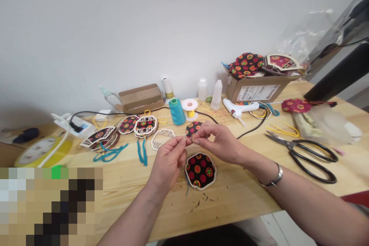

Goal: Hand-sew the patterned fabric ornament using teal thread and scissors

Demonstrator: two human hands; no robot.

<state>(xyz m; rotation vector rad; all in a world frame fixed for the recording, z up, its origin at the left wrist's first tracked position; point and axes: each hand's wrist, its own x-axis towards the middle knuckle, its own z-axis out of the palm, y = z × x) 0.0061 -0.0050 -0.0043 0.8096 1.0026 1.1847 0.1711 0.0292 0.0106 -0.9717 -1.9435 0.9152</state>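
Observation:
My left hand (pixel 170 159) and my right hand (pixel 217 141) meet above the wooden table (pixel 236 196), fingertips pinched together on something thin I cannot make out. Just below them lies a fabric-covered piece (pixel 201 170), black with red and yellow flowers and a pale rim. A second patterned piece (pixel 193 127) lies right behind my fingers. A teal thread trails under my left hand near the piece. My right wrist wears a metal bracelet (pixel 274 178).
Black scissors (pixel 308 153) lie at the right with yellow cords. A glue gun (pixel 240 108), teal thread cone (pixel 177 111), yellow spool (pixel 190 108), bottles and a cardboard box (pixel 259 90) of patterned pieces stand behind. Wooden frames (pixel 145 126) and teal cords lie left.

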